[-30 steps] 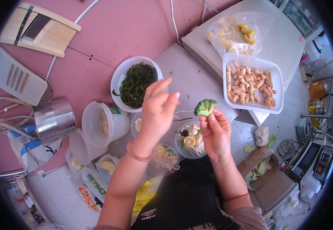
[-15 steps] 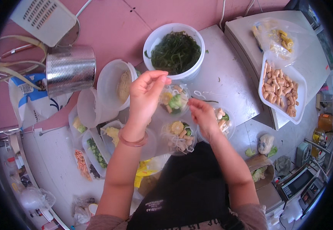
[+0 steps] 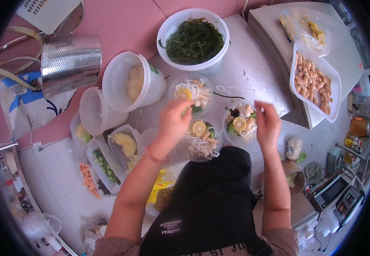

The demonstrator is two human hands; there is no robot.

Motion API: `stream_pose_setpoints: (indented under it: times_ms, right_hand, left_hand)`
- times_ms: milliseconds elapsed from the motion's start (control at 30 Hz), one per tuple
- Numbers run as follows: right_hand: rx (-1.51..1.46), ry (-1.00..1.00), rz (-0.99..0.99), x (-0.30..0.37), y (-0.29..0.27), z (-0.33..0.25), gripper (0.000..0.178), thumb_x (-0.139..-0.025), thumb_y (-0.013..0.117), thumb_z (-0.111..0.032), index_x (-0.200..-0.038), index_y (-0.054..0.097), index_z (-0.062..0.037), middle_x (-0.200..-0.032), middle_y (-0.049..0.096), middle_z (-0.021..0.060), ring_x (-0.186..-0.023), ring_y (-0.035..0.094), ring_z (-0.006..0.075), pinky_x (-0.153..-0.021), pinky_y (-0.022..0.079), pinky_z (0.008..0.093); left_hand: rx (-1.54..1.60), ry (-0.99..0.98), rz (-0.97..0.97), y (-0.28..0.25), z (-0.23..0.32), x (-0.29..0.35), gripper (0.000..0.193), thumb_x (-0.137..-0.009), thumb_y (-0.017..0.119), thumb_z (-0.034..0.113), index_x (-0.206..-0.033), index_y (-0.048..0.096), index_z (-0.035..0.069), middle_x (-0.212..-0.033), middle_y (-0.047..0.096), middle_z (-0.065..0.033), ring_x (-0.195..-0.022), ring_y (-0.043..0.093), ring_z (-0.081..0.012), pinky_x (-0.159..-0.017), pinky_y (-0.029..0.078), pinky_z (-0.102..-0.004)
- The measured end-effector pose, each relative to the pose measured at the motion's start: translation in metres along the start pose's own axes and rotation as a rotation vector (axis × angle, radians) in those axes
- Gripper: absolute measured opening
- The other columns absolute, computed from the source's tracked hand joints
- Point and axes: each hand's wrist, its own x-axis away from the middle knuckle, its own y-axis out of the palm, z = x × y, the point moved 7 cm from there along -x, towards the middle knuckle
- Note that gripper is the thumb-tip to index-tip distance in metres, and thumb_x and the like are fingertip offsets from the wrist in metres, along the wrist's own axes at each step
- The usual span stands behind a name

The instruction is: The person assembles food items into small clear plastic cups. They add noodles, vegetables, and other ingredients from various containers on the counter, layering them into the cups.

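Left fingers [image 3: 180, 106] curled over far bowl [image 3: 211, 90], right fingers [image 3: 262, 108] bent beside rightmost bowl [image 3: 225, 130], both grips unclear

Showing bright perforated metal on the cylinder [image 3: 71, 64] at upper left. Displaying clear, smooth plastic on the bowl [image 3: 212, 93] near centre, glossy white plastic on the tray [image 3: 335, 85] at right. Wrapping the lower centre in matt black cloth, that of the apron [image 3: 210, 192].

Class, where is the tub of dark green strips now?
In the head view, the tub stands at top centre, just beyond the topmost clear bowl and right of the tilted translucent bucket.
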Motion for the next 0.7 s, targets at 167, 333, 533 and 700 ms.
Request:
stream_pose_setpoints:
  times_ms: [167,333,533,700]
  right_hand:
    - [-0.143,0.205,-0.100,0.083,0.030,0.008,0.013,-0.080,0.060,-0.001,-0.093,0.063,-0.0007,-0.079,0.062,0.0125,-0.065,0.059,0.0211,-0.060,0.047,0.0298]
    - [-0.196,0.241,-0.218,0.111,0.056,-0.002,0.013,-0.078,0.062,-0.002,-0.091,0.062,-0.0008,-0.081,0.062,0.0147,-0.069,0.060,0.0278,-0.063,0.048,0.0328]
    - [-0.186,0.228,-0.209,0.107,0.052,0.007,0.014,-0.082,0.060,-0.002,-0.095,0.063,-0.0004,-0.078,0.062,0.0115,-0.065,0.060,0.0184,-0.060,0.047,0.0281]
    - [-0.247,0.314,-0.166,0.103,0.048,0.016,0.013,-0.080,0.061,-0.003,-0.093,0.063,-0.0011,-0.080,0.063,0.0144,-0.066,0.061,0.0242,-0.061,0.048,0.0309]
  left_hand:
    - [-0.118,0.006,-0.014,0.015,-0.040,0.013,0.013,-0.072,0.065,0.006,-0.085,0.064,0.007,-0.089,0.063,-0.0095,-0.091,0.057,-0.0280,-0.080,0.043,-0.0386]
    - [-0.558,0.211,-0.182,0.045,-0.025,-0.005,0.011,-0.067,0.070,0.014,-0.077,0.066,0.011,-0.087,0.061,-0.0065,-0.100,0.049,-0.0271,-0.082,0.032,-0.0400]
    - [-0.659,0.367,-0.237,0.060,-0.033,-0.016,0.003,-0.066,0.067,0.013,-0.068,0.065,0.013,-0.085,0.060,-0.0042,-0.099,0.050,-0.0267,-0.080,0.031,-0.0407]
    - [-0.590,0.253,-0.210,0.055,-0.055,-0.020,0.003,-0.066,0.067,0.017,-0.068,0.065,0.014,-0.086,0.061,-0.0021,-0.098,0.051,-0.0259,-0.081,0.030,-0.0408]
